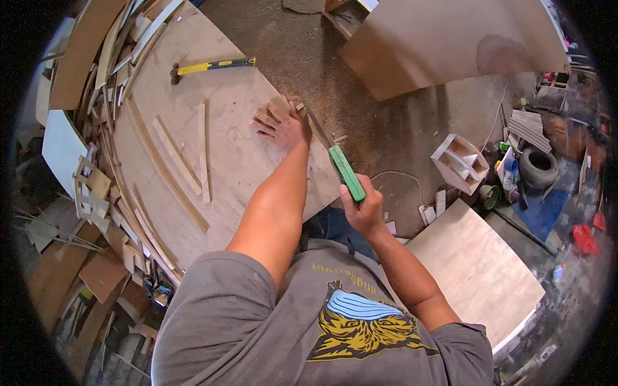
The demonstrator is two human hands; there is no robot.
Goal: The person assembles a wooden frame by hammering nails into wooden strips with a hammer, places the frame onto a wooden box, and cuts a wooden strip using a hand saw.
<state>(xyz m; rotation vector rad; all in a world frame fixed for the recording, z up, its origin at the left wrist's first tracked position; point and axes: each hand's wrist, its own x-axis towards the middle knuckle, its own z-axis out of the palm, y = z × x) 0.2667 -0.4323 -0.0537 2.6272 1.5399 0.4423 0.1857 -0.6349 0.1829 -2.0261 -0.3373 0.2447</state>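
Observation:
My right hand is wrapped round the green handle of a hand saw. Its narrow blade points away from me, along the edge of the plywood-topped work surface. My left hand lies on that surface with its fingers spread, close to the blade's far end. Just beyond it, a small piece of wood shows at the edge; whether my fingers touch it is hard to tell. To the left lie thin wooden strips and a hammer with a yellow and black handle.
Scrap wood is piled along the surface's left side. At upper right stands a large brown panel. On the floor to the right are a pale board, a white wooden box, a tire and a cable.

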